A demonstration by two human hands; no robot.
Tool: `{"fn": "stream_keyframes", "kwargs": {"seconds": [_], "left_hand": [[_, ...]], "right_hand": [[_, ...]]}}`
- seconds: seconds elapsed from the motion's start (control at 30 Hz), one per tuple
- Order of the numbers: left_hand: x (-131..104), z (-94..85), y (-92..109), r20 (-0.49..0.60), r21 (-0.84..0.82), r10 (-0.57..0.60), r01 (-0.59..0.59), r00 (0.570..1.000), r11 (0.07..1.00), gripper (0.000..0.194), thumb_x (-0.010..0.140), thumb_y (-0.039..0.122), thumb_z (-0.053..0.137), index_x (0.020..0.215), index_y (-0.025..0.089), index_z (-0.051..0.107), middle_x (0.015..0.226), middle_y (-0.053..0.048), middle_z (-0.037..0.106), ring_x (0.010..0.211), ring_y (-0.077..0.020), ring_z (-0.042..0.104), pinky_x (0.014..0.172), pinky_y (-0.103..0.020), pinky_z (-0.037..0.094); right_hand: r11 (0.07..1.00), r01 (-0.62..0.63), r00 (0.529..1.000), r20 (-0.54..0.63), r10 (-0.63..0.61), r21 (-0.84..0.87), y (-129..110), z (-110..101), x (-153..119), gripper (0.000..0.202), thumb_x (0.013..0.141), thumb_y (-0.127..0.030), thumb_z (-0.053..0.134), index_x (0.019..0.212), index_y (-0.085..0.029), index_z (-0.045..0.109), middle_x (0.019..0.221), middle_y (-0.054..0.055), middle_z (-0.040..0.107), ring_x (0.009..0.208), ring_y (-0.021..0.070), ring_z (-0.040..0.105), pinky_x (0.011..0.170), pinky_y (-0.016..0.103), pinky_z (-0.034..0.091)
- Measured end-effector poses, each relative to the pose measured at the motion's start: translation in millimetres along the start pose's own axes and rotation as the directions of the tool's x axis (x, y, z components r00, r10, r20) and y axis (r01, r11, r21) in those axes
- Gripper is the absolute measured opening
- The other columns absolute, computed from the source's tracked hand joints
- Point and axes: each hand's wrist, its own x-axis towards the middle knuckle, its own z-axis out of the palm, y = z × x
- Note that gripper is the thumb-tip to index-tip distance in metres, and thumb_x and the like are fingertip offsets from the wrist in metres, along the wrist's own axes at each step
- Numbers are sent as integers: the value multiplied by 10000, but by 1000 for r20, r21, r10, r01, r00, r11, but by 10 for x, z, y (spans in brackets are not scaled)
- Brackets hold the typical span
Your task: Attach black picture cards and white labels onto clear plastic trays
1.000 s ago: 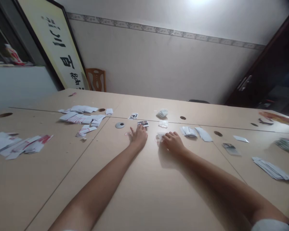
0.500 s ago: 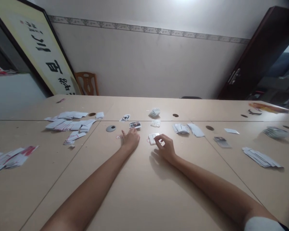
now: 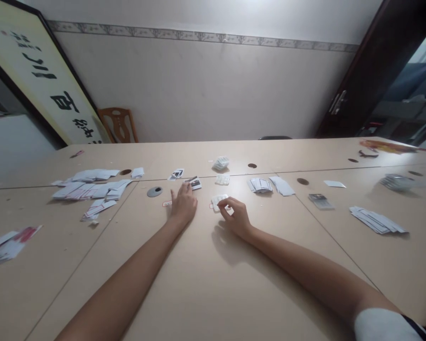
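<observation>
My left hand (image 3: 184, 203) rests on the table with its fingers stretched out and apart. Its fingertips touch a small dark-printed picture card (image 3: 196, 183). A small red-edged label (image 3: 167, 203) lies beside the thumb. My right hand (image 3: 236, 214) is in a pinch, thumb and forefinger together, at the edge of a small white clear-looking packet (image 3: 217, 201); whatever is between the fingertips is too small to make out. Just beyond lies another white packet (image 3: 222, 179), with a stack of similar ones (image 3: 220, 163) farther back. Two or so picture cards (image 3: 177, 174) overlap behind my left hand.
Piles of white paper slips (image 3: 85, 190) spread over the left of the table. More slips (image 3: 260, 185) and a fanned stack (image 3: 378, 220) lie to the right, near a clear box (image 3: 320, 201) and plastic bags (image 3: 397, 182). A grey grommet (image 3: 155, 192) sits in the tabletop.
The picture card under my left fingertips has turned and lies partly covered by them. My right hand keeps its pinch at the white packet. The whole view has shifted slightly.
</observation>
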Motion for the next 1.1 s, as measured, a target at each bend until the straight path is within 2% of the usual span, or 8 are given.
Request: {"fn": "stream_keyframes", "kwargs": {"seconds": [0.07,0.17,0.33,0.4,0.47,0.53,0.7,1.1], "left_hand": [[-9,-53,23,-114,-20,26,-29,993,999,489,901,181,400,1375,98,487,1447,-188,479,1378,-293,405,1180,-599,205],[-44,-129,64,-245,-27,210,-224,946,974,450,914,122,356,1318,121,553,1369,-172,560,1337,-253,473,1201,-524,217],[-140,-180,175,-328,-18,605,-645,725,764,406,931,71,367,1216,203,624,1199,-101,682,1179,-216,619,1164,-500,304],[-173,-190,230,-344,-12,678,-725,650,689,373,931,66,393,1180,205,633,1157,-80,701,1145,-206,637,1151,-490,322],[-193,-211,276,-350,16,708,-752,613,659,358,918,47,400,1137,190,645,1125,-78,710,1123,-200,645,1137,-479,336],[-203,-244,307,-328,22,716,-752,617,658,335,889,45,421,1069,183,666,1120,-89,706,1112,-205,642,1119,-473,356],[-207,-275,330,-275,-117,655,-701,704,704,257,835,98,493,959,208,689,1118,-89,699,1107,-214,623,1075,-470,394],[-221,-208,371,-429,-178,428,-539,795,823,166,934,237,543,1016,197,682,950,-51,729,916,-193,654,831,-357,454]], "right_hand": [[994,-74,996,-37,78,85,6,-8,16,112,817,-207,549,770,-241,644,793,33,688,737,192,626,697,329,493],[896,-258,955,-48,294,360,47,-26,72,117,817,-324,622,770,-223,659,720,29,678,683,189,635,649,318,490],[607,-430,863,108,493,668,123,-62,151,389,818,-562,608,774,-182,677,677,60,702,558,182,654,523,282,444],[604,-418,870,108,481,678,127,-74,147,392,810,-563,629,794,-175,681,682,65,714,545,181,663,501,265,423],[654,-401,885,86,458,642,125,-80,130,334,789,-507,681,809,-173,687,686,53,715,548,177,670,496,251,415],[695,-401,890,71,451,597,133,-78,113,290,769,-462,714,792,-174,682,685,41,711,552,172,674,497,244,418],[717,-449,871,84,483,533,184,-55,107,321,759,-497,717,780,-181,664,715,42,720,564,177,691,479,235,416],[771,-445,895,230,381,455,109,-48,78,334,775,-515,713,767,-188,644,713,34,723,560,166,678,497,252,460]]}}
